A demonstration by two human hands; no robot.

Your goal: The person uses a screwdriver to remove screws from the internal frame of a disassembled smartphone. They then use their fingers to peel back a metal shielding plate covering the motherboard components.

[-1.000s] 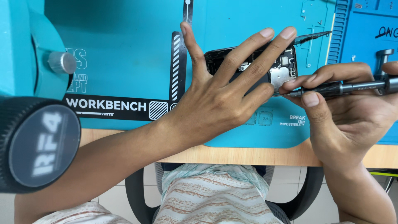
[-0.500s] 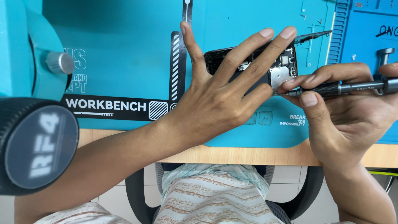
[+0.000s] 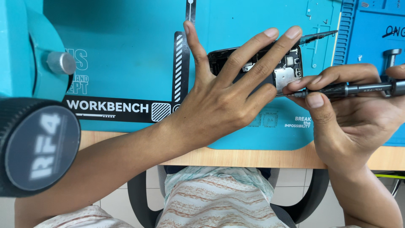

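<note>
Head view: pressing spread left hand [image 3: 219,99] flat on opened black phone [image 3: 291,67] lying on blue silicone mat [image 3: 126,46], pinching slim grey metal screwdriver [image 3: 350,89] in right hand [image 3: 354,114], at three o'clock of phone.

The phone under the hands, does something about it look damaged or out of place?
The phone lies opened on the blue mat, its metal shields and inner parts exposed. The left hand presses it flat while the right hand holds a screwdriver tip at its edge. It looks opened on purpose; no cracks or spills show.
</note>
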